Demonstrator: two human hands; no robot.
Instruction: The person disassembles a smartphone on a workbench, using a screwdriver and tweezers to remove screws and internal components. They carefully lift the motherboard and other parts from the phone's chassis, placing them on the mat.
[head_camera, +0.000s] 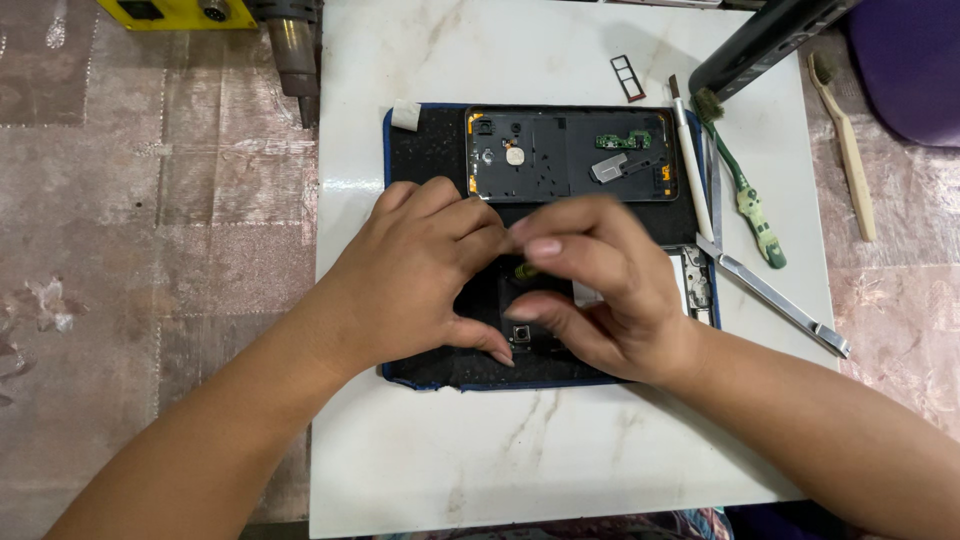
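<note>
Item: opened dark smartphone body (520, 335), lying on a black work mat with a blue edge (425, 150), which is resting on a white marble-patterned slab (450, 450). The phone body is sitting near the mat's front edge, mostly hidden beneath both hands.

Left hand (420, 280): lying over the phone's left part, fingers curled, thumb tip pressing down on the body beside a small square camera part.

Right hand (600, 290): arching over the phone, thumb and forefinger pinching something small with a yellow-green tip; what it is cannot be told.

Progress, as judged: disassembly is well under way. The black plastic back cover (570, 155) is already lying apart at the mat's far edge, inner side up, with a small green circuit board (622, 140) and a grey metal piece resting in it. A red-rimmed card tray (627, 78) is lying out on the slab. Work inside the body is appearing unfinished.

Nearby: flat metal tweezers (770, 295), a green-handled brush (745, 190), a white slim tool (690, 165), a wooden toothbrush (850, 150), a hot-air nozzle (295, 55).
</note>
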